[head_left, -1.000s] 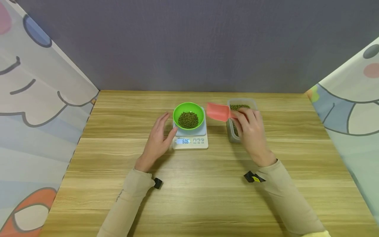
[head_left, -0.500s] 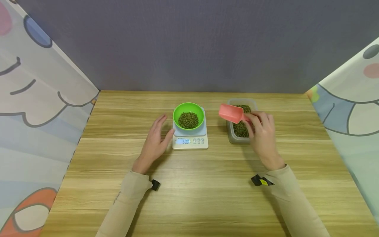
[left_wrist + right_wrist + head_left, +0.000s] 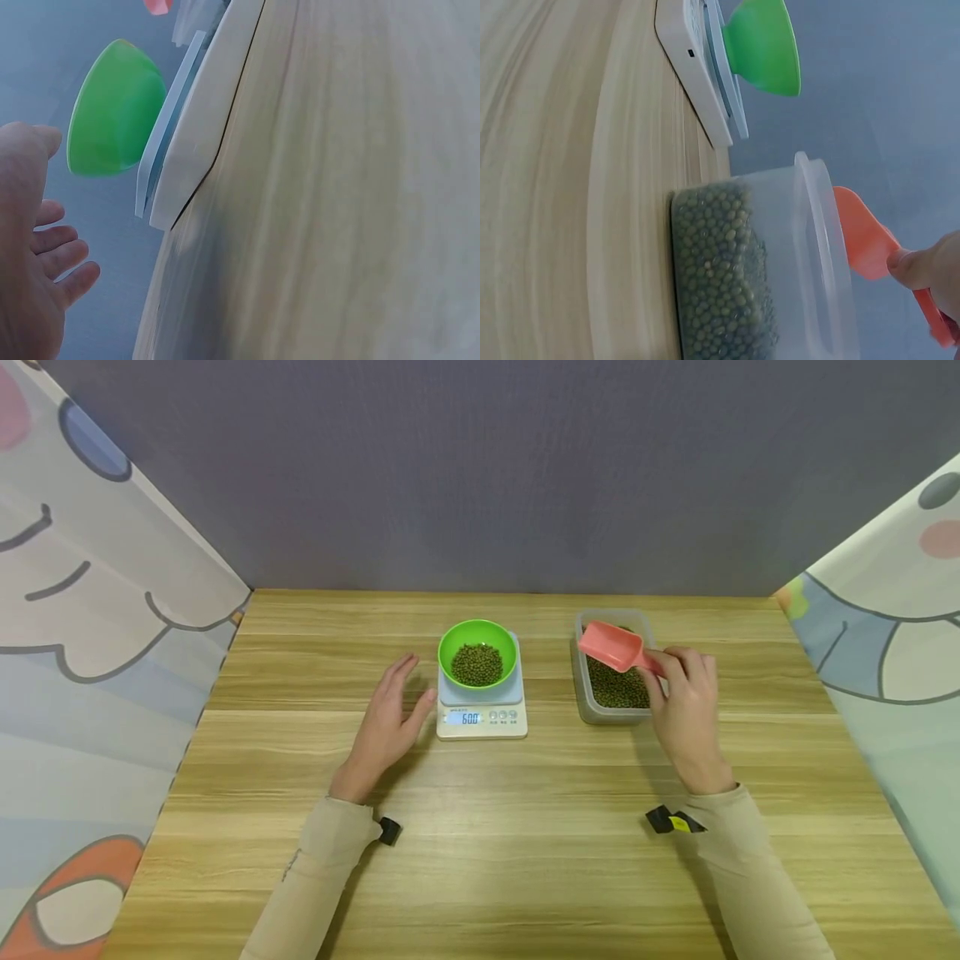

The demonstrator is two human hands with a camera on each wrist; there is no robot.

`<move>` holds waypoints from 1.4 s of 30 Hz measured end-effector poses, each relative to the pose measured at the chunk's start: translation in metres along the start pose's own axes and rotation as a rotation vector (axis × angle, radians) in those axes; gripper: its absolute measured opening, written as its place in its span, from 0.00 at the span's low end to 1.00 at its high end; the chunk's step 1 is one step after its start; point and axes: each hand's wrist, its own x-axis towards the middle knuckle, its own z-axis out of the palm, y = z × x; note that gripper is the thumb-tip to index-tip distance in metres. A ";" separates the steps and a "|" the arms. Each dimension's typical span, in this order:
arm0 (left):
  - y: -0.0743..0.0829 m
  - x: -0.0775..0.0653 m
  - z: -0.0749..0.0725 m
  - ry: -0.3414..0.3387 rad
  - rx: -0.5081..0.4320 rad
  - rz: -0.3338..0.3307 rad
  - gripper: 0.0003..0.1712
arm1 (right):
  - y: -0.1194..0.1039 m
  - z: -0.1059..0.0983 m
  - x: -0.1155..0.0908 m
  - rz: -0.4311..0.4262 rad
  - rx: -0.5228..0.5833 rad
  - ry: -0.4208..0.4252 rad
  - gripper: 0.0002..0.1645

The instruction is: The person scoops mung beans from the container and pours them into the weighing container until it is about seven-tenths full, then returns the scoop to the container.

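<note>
My right hand (image 3: pixel 686 714) pinches the handle of a pink scoop (image 3: pixel 611 646), whose bowl looks bare inside. The scoop is held above a clear plastic box (image 3: pixel 596 716) part filled with green mung beans (image 3: pixel 720 277). To the left, a green bowl (image 3: pixel 447 643) with a small heap of mung beans (image 3: pixel 477 666) in it sits on a white kitchen scale (image 3: pixel 482 727). Its display (image 3: pixel 462 718) reads 60.0. My left hand (image 3: pixel 382 727) hovers beside the scale's left side, fingers relaxed and apart from the bowl (image 3: pixel 120 112), holding nothing.
Everything stands on a wood-grain table (image 3: pixel 480 860). A grey wall panel (image 3: pixel 510 477) rises behind its far edge, and cartoon-print sheets (image 3: pixel 112 710) flank both sides. The box stands right of the scale, with a gap of tabletop between them.
My right hand has carried the scoop rightward from near the bowl to over the box. My left hand has drawn back slightly left. The display went from 60.6 to 60.0.
</note>
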 end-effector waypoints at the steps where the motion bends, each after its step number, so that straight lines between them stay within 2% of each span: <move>1: 0.000 0.000 0.000 0.000 0.003 -0.002 0.37 | 0.001 0.000 -0.001 0.005 -0.001 -0.001 0.14; 16: -0.004 -0.002 0.000 0.017 0.012 0.009 0.36 | 0.013 -0.002 -0.014 0.087 -0.026 -0.056 0.13; 26: -0.005 -0.002 0.001 0.012 0.017 0.010 0.37 | 0.016 -0.004 -0.019 0.153 -0.082 -0.194 0.14; 35: -0.006 -0.003 0.000 0.010 0.014 -0.001 0.38 | 0.006 -0.007 -0.013 0.190 -0.140 -0.318 0.14; 42: -0.004 -0.002 0.000 0.002 0.020 0.002 0.37 | 0.000 -0.002 -0.007 0.194 -0.179 -0.363 0.14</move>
